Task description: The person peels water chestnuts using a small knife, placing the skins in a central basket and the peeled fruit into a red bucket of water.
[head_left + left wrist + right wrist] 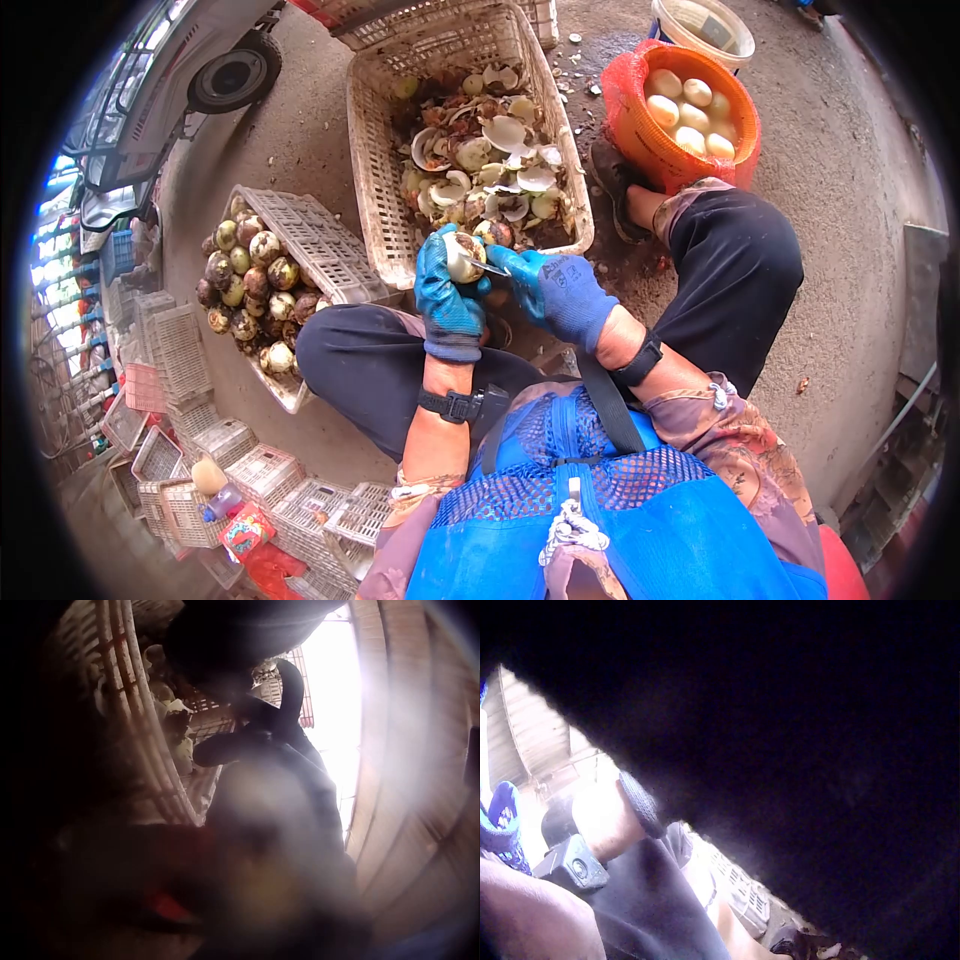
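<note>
In the head view the left hand (447, 305), in a wet blue glove, grips a round, partly peeled pale vegetable (463, 257) with brown skin left on it. The gloved right hand (556, 292) holds a small knife (490, 268), its blade against the vegetable's right side. Both hands are at the near edge of a crate (368, 165) holding peelings (505, 133). The left wrist view is dark and blurred, with the left hand (277, 765) only partly readable. Darkness covers most of the right wrist view, and the right hand cannot be made out there.
A tilted crate (330, 250) of unpeeled brown vegetables (262, 280) stands left. An orange netted tub (617, 105) with peeled ones (690, 117) in liquid is at upper right, beside a white bucket (735, 35). Stacked crates (265, 475) lie lower left; a vehicle wheel (232, 75) is upper left.
</note>
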The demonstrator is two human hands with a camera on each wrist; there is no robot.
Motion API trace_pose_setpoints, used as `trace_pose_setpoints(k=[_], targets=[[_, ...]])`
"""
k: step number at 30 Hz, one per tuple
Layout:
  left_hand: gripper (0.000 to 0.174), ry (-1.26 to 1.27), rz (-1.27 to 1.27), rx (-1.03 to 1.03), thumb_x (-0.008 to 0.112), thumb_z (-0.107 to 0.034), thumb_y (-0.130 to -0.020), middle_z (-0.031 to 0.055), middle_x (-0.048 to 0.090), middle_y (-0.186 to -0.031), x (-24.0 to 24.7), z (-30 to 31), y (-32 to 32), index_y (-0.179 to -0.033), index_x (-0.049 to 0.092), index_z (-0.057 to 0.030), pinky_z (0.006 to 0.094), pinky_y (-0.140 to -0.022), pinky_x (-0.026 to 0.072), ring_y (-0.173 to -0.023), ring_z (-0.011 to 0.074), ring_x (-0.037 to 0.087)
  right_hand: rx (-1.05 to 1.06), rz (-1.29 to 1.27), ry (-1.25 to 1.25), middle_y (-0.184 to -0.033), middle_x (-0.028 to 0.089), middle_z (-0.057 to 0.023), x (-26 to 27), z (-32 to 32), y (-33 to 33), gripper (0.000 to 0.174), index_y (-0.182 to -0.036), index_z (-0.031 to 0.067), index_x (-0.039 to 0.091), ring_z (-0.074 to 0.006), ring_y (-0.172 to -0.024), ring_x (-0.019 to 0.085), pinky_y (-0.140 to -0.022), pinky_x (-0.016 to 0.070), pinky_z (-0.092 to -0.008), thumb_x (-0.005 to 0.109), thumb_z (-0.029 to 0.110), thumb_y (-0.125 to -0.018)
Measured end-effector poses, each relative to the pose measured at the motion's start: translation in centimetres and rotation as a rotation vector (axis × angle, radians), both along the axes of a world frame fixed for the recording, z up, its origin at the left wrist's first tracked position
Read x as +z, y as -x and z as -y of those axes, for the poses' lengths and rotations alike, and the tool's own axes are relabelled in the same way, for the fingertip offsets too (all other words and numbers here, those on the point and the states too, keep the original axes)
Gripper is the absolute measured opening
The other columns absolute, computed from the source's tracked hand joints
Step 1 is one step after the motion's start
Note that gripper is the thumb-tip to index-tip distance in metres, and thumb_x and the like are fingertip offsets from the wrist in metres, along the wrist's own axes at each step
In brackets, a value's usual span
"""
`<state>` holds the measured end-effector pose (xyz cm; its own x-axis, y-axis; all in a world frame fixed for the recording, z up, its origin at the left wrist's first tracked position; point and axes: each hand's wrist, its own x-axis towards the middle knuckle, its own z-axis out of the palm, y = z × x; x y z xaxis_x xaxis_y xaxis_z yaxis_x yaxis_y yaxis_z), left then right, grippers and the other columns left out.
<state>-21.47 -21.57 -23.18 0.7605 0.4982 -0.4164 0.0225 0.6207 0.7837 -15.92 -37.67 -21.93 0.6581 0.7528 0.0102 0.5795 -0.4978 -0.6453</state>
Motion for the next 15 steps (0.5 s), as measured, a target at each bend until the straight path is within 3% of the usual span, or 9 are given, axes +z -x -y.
trace_pose_setpoints(k=[5, 8, 11, 14, 15], targets=[[0.034, -0.212, -0.06, 0.015, 0.052, -0.039, -0.099, 0.0053, 0.068, -0.093, 0.5, 0.6, -0.1, -0.113, 0.062, -0.0098, 0.0235, -0.048, 0.051, -0.076, 0.0148, 0.066, -0.028, 0.05, 0.229, -0.091, 0.066, -0.0137, 0.7, -0.6, 0.6, 0.054, -0.137, 0.0136, 0.046, -0.0331, -0.077, 0.068, -0.06, 0.052, -0.0446, 0.06, 0.019, -0.084], [0.033, -0.21, -0.145, 0.023, 0.053, -0.04, -0.098, 0.0043, 0.067, -0.093, -0.4, 0.6, -0.1, -0.112, 0.062, -0.0104, 0.0266, -0.055, 0.0543, -0.078, 0.0161, 0.066, -0.033, 0.065, 0.306, -0.093, 0.067, -0.0134, 1.0, -0.7, 0.5, 0.056, -0.136, 0.0116, 0.045, -0.0327, -0.078, 0.068, -0.061, 0.0527, -0.0443, 0.062, 0.022, -0.084], [0.033, 0.11, -0.171, 0.058, 0.055, -0.039, -0.098, 0.0038, 0.067, -0.096, -0.7, 0.5, -0.3, -0.111, 0.062, -0.0102, 0.0304, -0.065, 0.0568, -0.083, 0.0174, 0.066, 0.062, 0.095, 0.265, -0.095, 0.065, -0.0116, -0.9, -0.4, -0.7, 0.059, -0.14, 0.0164, 0.043, -0.0313, -0.077, 0.067, -0.061, 0.0509, -0.0437, 0.059, 0.017, -0.084], [0.036, 0.083, -0.186, 0.087, 0.055, -0.042, -0.096, 0.0015, 0.063, -0.096, 0.0, 0.9, -0.7, -0.113, 0.061, -0.0106, 0.0208, -0.051, 0.0477, -0.074, 0.0091, 0.062, 0.124, 0.109, 0.198, -0.096, 0.065, -0.0116, -0.7, -0.2, -2.2, 0.058, -0.14, 0.017, 0.043, -0.0317, -0.077, 0.067, -0.06, 0.0509, -0.0441, 0.059, 0.02, -0.084], [0.034, -0.017, -0.152, 0.073, 0.055, -0.041, -0.097, 0.0022, 0.064, -0.098, -0.2, 0.7, -0.4, -0.112, 0.061, -0.0105, 0.0248, -0.058, 0.0509, -0.079, 0.012, 0.063, 0.143, 0.094, 0.209, -0.096, 0.065, -0.0123, -0.2, -0.2, -2.4, 0.062, -0.143, 0.0159, 0.041, -0.0315, -0.076, 0.067, -0.06, 0.0509, -0.0445, 0.061, 0.021, -0.084]])
